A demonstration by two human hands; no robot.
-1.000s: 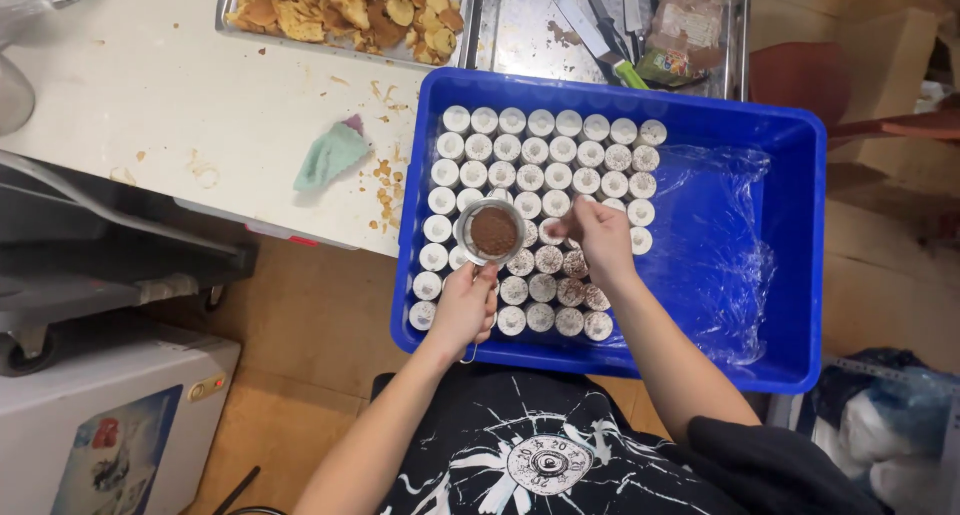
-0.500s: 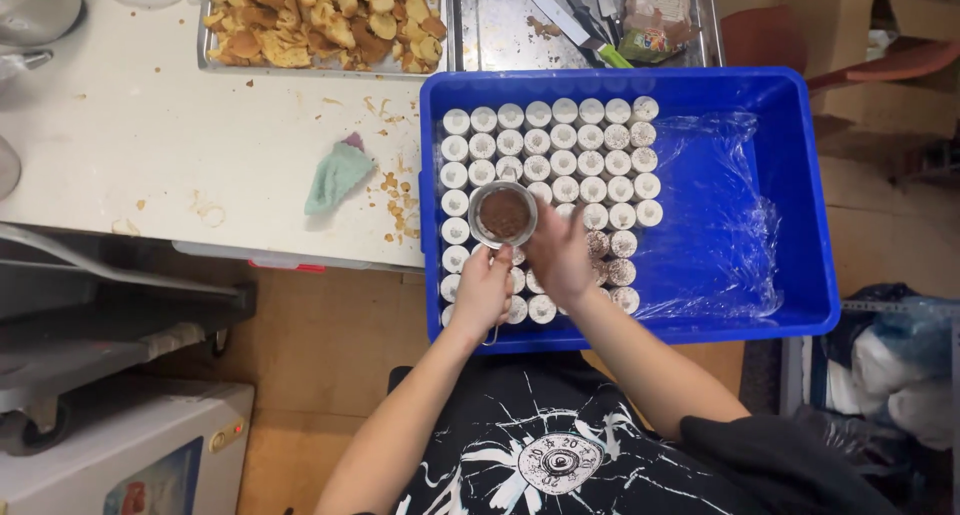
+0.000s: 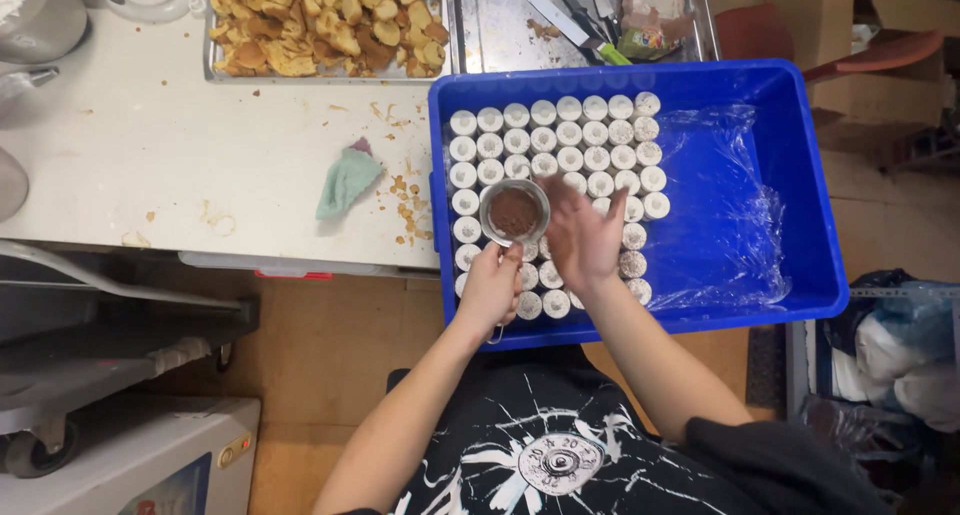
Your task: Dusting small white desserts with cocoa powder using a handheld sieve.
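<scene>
Left hand (image 3: 490, 285) holds a sieve (image 3: 514, 212) of brown powder — right hand (image 3: 583, 237), blurred, seemingly open-palmed beside it.

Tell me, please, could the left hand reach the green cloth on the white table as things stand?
Probably not at once: the left hand holds the small sieve of brown powder, though nothing blocks the way to the green cloth.

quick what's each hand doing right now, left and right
Left hand: closed on the handle of a small sieve of brown powder, above the white cups.
Right hand: open, blurred, beside the sieve, holding nothing.
</scene>
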